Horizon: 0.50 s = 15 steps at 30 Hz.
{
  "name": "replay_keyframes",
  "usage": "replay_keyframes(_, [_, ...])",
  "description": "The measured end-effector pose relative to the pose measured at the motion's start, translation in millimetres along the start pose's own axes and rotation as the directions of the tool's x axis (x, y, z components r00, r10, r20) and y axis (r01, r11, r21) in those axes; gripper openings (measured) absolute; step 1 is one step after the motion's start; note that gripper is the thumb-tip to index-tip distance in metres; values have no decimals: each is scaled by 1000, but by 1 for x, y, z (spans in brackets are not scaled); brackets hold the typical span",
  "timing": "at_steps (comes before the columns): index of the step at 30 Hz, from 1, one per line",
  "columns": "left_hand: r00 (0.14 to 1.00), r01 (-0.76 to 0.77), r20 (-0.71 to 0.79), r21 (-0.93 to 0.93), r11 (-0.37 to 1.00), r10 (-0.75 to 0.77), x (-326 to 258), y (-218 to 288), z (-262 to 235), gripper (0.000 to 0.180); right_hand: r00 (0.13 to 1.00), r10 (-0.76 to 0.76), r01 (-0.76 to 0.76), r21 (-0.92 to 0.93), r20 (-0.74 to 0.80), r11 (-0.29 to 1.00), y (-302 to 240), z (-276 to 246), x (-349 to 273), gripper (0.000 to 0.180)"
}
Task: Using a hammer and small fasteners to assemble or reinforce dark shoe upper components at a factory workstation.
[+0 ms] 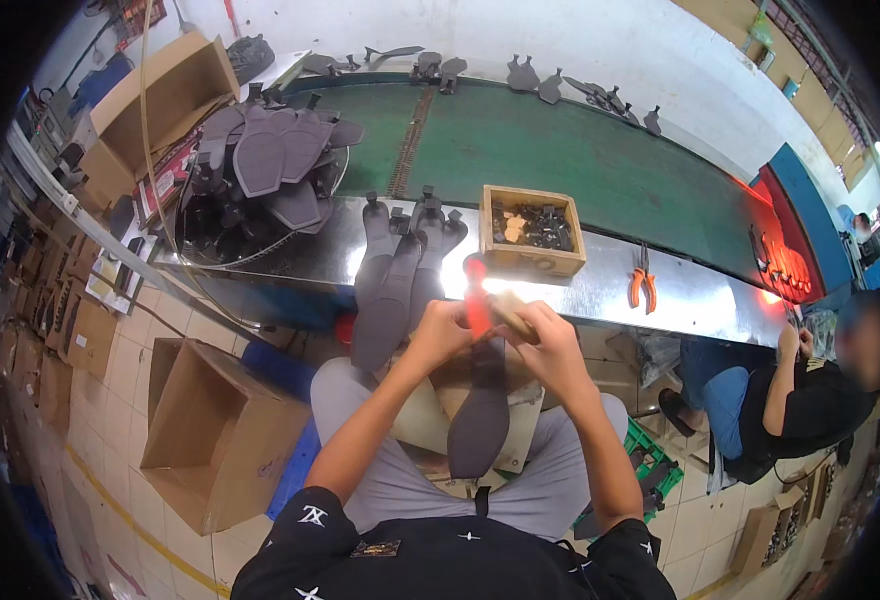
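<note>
1. At the centre of the frame the left hand (438, 333) has its grip clenched around a red-handled tool (476, 295), which stands upright just above the knuckles.
2. The right hand (542, 345) is touching the left, its grip grasping a small tan block (512, 310) pressed beside the tool.
3. Beneath both hands a dark grey shoe sole (480, 420) hangs down over the person's lap, its upper end hidden under the fingers.
4. Just above the hands, more dark soles (392, 290) lean over the front edge of the shiny metal counter (680, 295).
5. A small wooden box (533, 232) of dark parts stands on the counter right of those soles, and orange-handled pliers (643, 280) lie further right.
6. Upper left, a round wire basket (260, 185) is heaped with grey soles.
7. An open cardboard box (215, 430) sits on the tiled floor at lower left.
8. At the right edge another person (790, 400) in black sits by the counter.
</note>
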<state>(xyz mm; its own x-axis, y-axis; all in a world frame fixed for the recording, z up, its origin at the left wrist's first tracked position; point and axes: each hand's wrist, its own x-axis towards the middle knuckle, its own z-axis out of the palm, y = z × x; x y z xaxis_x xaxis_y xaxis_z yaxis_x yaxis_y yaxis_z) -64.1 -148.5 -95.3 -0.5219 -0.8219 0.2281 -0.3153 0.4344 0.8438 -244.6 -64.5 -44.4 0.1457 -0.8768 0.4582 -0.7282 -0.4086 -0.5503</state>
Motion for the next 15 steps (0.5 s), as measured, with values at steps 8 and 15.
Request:
replay_keyframes(8, [996,70,81,-359,931,-44,-1,-7,4,25,908,408,-374,252,-99,893,-66,-19,-61,38])
replay_keyframes(15, [995,71,89,-410,909,-37,0,-1,1,24,944,330,-327,109,-14,939,-76,-20,-56,49])
